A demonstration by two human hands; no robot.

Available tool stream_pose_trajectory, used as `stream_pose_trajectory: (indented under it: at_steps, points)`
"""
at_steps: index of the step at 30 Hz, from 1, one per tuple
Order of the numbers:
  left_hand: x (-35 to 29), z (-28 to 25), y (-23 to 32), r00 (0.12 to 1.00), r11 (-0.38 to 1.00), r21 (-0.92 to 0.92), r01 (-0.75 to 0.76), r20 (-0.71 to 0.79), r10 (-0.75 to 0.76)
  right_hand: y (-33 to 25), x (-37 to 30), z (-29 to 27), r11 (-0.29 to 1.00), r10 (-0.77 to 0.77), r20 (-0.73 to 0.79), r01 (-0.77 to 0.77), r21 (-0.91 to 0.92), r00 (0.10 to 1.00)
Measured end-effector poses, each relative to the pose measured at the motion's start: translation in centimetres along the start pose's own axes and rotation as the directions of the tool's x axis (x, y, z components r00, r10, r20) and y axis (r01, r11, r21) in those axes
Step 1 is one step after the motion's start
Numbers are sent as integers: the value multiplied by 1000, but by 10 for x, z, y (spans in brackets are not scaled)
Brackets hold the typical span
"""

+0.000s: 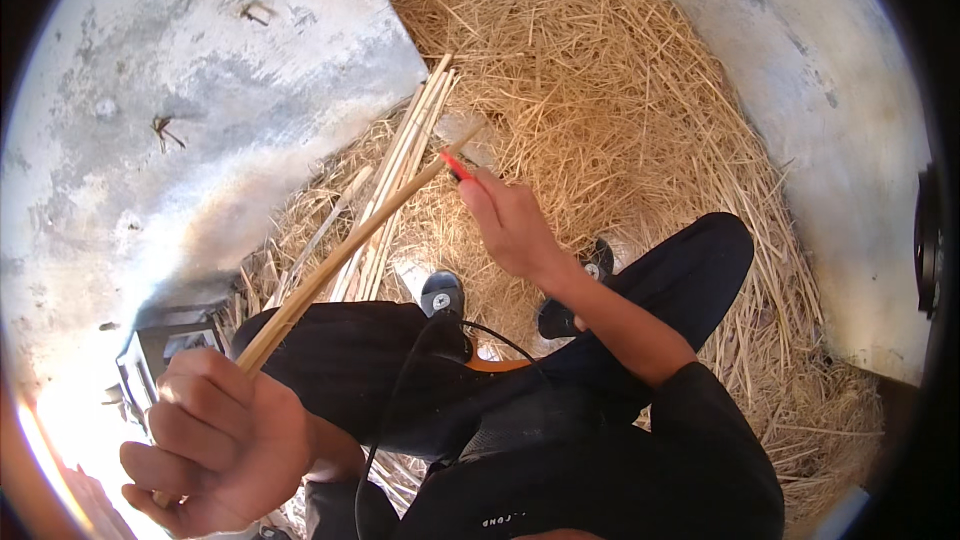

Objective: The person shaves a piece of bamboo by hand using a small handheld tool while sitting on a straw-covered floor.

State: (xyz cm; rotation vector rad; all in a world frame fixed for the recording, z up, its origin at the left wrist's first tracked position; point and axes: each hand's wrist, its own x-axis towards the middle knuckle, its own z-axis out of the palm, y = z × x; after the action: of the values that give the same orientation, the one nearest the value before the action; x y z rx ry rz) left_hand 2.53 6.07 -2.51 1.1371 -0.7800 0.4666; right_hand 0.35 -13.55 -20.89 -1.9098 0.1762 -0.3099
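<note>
Small white lettering (pixel 500 519) runs across the black shirt (pixel 620 470), and round pale emblems mark the dark shoes (pixel 441 295). The long tan stick (pixel 340 255) lies aslant over the person's lap, its long axis rising from the left hand (pixel 225 440), whose fingers are curled tight round its near end, up and rightward to a narrow tip over the straw (pixel 600 110). With its forearm reaching up and leftward, the right hand (pixel 515 225) is clamped on a red tool (pixel 455 166) that seems to touch the stick near that tip.
</note>
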Motion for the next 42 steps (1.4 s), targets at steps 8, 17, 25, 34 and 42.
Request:
stream_pose_trajectory:
  at_steps: [8,17,25,34,42]
  points:
    - [8,-8,1,998,998,-50,27,-59,-30,65,19,22,973,203,-19,-204,-112,979]
    - [-2,-13,5,999,967,-251,31,22,-26,104,18,27,871,250,76,-190,-452,965]
    - [-5,-10,-5,999,985,-170,20,35,-14,-35,-16,15,988,-147,176,137,70,973]
    - [-2,-26,2,990,971,-236,-46,121,77,-15,3,-44,932,186,320,-63,-358,929]
    - [-22,-122,36,990,886,454,-97,-44,131,-66,-8,-91,971,218,-93,-207,121,971]
